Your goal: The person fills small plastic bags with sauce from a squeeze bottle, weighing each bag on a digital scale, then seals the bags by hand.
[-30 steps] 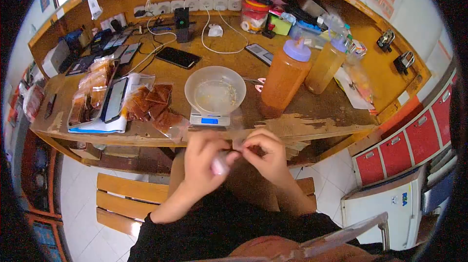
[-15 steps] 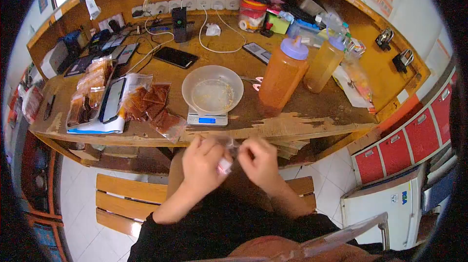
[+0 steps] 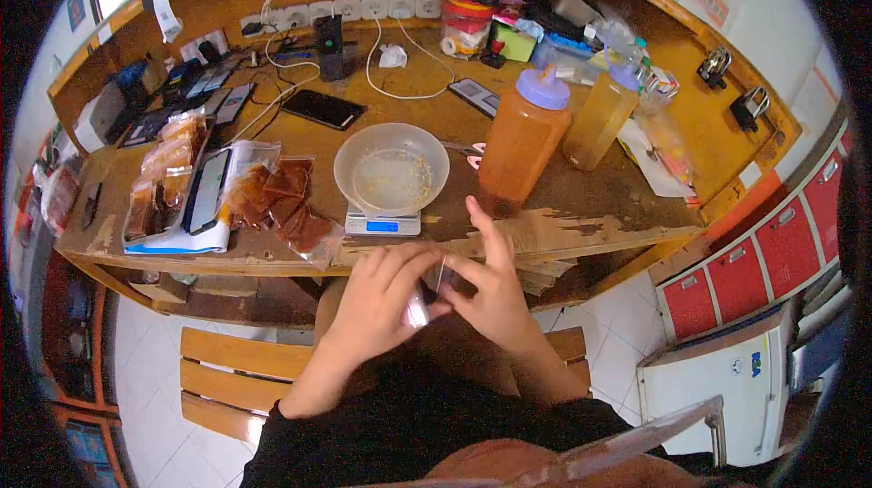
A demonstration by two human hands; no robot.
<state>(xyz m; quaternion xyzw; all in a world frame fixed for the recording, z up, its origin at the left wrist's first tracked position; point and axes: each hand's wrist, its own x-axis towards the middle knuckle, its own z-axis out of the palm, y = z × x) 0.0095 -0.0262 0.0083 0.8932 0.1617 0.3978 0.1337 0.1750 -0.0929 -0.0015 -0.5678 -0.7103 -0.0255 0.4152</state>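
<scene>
My left hand (image 3: 377, 302) is closed on a small clear plastic bag (image 3: 417, 310), held over my lap just below the table's front edge. At the bag's other side, my right hand (image 3: 495, 302) has its thumb and a finger at the plastic, while another finger points up. Part of the bag is hidden behind my fingers. Beyond my hands, a frosted plastic bowl (image 3: 392, 170) with yellowish bits inside rests on a small digital scale (image 3: 383, 225) with a lit blue display. Left of it lie flat clear packets of reddish-brown sauce (image 3: 289, 181).
Two squeeze bottles, one orange (image 3: 525, 143) and one yellowish (image 3: 600, 120), stand right of the bowl. Scissors (image 3: 474, 157) lie behind the orange bottle. Phones (image 3: 323, 109) and white cables cover the table's back. More packets (image 3: 173, 161) are piled left.
My right hand has opened from a curled grip, with one finger now raised. The plastic between my hands has shifted, and my left hand keeps hold of it.
</scene>
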